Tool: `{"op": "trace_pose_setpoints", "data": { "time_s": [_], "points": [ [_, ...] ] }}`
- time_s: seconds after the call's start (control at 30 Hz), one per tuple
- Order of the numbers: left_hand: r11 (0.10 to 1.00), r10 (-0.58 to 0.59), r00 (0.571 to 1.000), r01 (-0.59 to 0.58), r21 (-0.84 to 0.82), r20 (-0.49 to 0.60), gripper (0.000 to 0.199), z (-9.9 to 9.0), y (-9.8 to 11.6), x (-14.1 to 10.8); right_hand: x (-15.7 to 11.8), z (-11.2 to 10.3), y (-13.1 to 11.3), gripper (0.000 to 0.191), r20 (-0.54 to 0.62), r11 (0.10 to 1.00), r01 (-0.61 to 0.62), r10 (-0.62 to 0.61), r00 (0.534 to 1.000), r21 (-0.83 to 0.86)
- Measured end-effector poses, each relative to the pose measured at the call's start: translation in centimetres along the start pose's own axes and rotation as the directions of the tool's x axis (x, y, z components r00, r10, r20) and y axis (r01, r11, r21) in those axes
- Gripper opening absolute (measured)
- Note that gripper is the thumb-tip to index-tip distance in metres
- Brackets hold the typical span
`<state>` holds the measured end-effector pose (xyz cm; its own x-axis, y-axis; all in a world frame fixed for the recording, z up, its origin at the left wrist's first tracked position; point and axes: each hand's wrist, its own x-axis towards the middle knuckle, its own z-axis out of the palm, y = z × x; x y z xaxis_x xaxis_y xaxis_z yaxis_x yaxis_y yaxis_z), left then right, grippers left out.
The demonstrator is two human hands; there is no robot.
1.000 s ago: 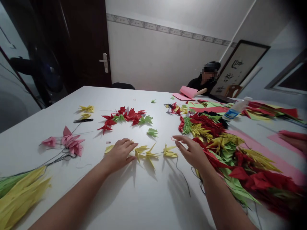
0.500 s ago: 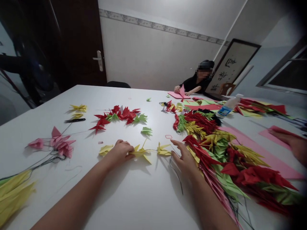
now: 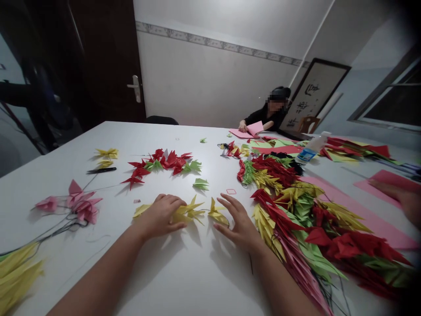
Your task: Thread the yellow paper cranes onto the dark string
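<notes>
My left hand (image 3: 161, 215) lies curled over a string of yellow origami pieces (image 3: 189, 213), with one yellow tip showing past its wrist side. Whether it grips them is hidden. My right hand (image 3: 238, 224) rests on the white table (image 3: 184, 272) with its fingers spread and holding nothing. Its fingertips sit just beside a folded yellow origami piece (image 3: 217, 214). A small pink-outlined paper square (image 3: 231, 191) lies above those fingers. To the right, close by, rises a big heap of red, yellow and green paper pieces (image 3: 296, 206).
An arc of red and green origami (image 3: 161, 163) and a green piece (image 3: 200, 184) lie ahead. Black scissors (image 3: 101, 170), pink paper flowers (image 3: 82, 206) and a yellow bundle (image 3: 16, 276) are at left. Another person's hand (image 3: 401, 195) rests on pink paper at right; a person (image 3: 266, 118) sits far off.
My right hand has moved left to the yellow piece, and its fingers have spread. The yellow pieces have drawn closer together under my left hand. The far person's pink sheet has flattened.
</notes>
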<state>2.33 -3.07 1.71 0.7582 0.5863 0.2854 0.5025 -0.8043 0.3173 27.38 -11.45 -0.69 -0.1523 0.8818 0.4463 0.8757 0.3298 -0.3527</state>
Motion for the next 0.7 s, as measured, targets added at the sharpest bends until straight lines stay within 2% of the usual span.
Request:
{"op": "trace_pose_setpoints", "data": {
  "time_s": [0.1, 0.17, 0.3, 0.43, 0.57, 0.7],
  "points": [
    [0.998, -0.019, 0.998, 0.022, 0.061, -0.054, 0.042, 1.0, 1.0, 0.4, 0.5, 0.0, -2.0, 0.053, -0.054, 0.986, 0.115, -0.122, 0.991, -0.12],
    [0.995, -0.043, 0.997, 0.048, 0.082, -0.067, 0.035, 1.9, 1.2, 0.6, 1.4, 0.1, -3.5, 0.049, -0.007, 0.975, 0.169, -0.172, 0.985, -0.147],
    [0.999, -0.014, 0.997, 0.018, 0.051, -0.08, 0.024, 3.1, 0.8, 0.6, 4.3, 0.4, -5.4, 0.044, 0.19, 0.981, 0.152, -0.127, 0.973, -0.124],
    [0.999, -0.021, 0.996, 0.019, -0.03, -0.089, 0.017, 3.3, 0.3, 0.3, 6.5, 0.4, -5.5, 0.035, 0.373, 0.983, 0.152, -0.103, 0.922, -0.104],
    [0.991, -0.086, 0.991, 0.075, -0.115, -0.101, 0.019, 3.3, 0.1, 0.0, 6.7, 0.4, -5.6, 0.031, 0.409, 0.99, 0.112, -0.067, 0.91, -0.086],
    [0.984, -0.138, 0.984, 0.123, -0.126, -0.113, 0.016, 3.2, 0.3, 0.0, 6.3, 0.4, -6.3, 0.022, 0.397, 0.996, 0.064, -0.034, 0.917, -0.061]
  ]
}}
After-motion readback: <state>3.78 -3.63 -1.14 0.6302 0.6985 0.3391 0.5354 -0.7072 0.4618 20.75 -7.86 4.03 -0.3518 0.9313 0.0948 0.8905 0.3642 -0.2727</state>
